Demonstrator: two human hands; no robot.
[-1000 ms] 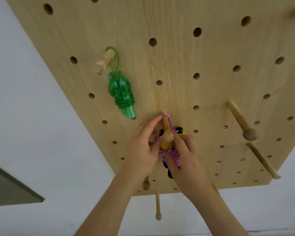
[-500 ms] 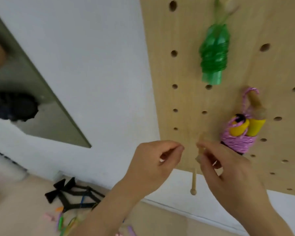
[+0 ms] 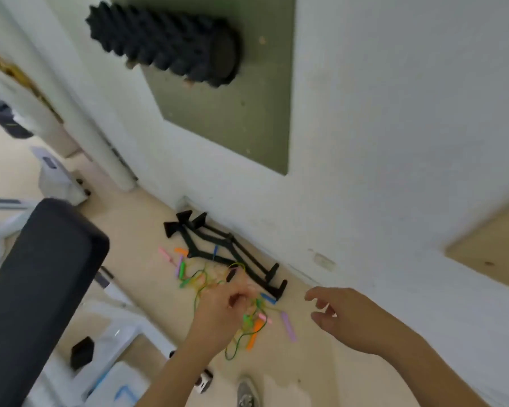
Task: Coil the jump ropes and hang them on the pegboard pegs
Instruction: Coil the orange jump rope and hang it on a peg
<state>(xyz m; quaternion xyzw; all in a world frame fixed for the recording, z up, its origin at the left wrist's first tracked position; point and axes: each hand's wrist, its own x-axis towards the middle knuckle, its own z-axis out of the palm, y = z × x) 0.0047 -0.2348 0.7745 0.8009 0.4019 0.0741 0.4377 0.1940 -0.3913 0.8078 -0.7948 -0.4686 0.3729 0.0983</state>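
A tangle of jump ropes (image 3: 249, 326) with green, orange, pink, purple and blue handles lies on the beige floor by the wall. My left hand (image 3: 218, 317) hovers over the pile with its fingers loosely curled and holds nothing that I can see. To the right of the pile, my right hand (image 3: 353, 317) hangs in the air with relaxed fingers and is empty. Only a corner of the wooden pegboard (image 3: 495, 254) shows, at the right edge. The hung ropes are out of view.
A black folding rack (image 3: 218, 249) lies on the floor against the wall behind the ropes. A black padded bench (image 3: 36, 289) fills the lower left. A black foam roller (image 3: 165, 42) hangs on a green board (image 3: 232, 118) up the wall.
Both hands let go of the pink rope, which hangs on its peg, and dropped away from the pegboard. My view swung down and left to the rope pile on the floor.
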